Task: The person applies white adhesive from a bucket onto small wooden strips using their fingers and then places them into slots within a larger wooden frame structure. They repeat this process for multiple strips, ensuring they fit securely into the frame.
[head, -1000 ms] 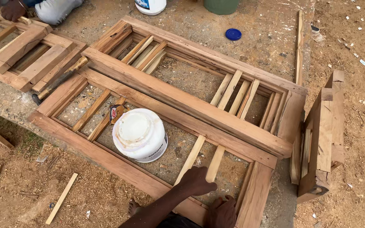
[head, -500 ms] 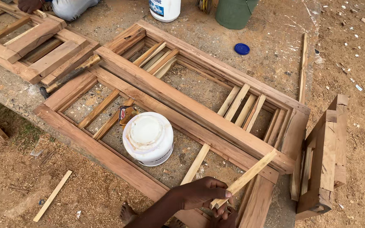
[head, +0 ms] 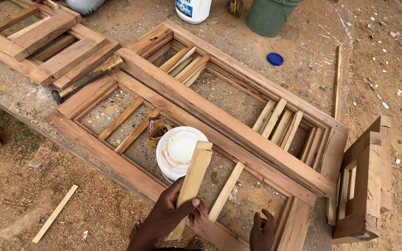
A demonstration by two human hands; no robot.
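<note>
You are holding a short wooden slat (head: 190, 186) in your left hand (head: 170, 214), with the fingers wrapped round its lower half and the thumb pressed across its face. The slat is tilting up and away from you, and its top end is hanging over the rim of a white bucket (head: 178, 149) that is standing inside the wooden door frame (head: 219, 123). Your right hand (head: 262, 230) is resting on the frame's near rail with its fingers loosely spread, holding nothing. A likely risk: the slat's upper end is sitting very close to the bucket, so swinging it forward could knock the bucket or dip the wood into it. Gripping only the lower half is also leaving the long end free to pivot or slip.
</note>
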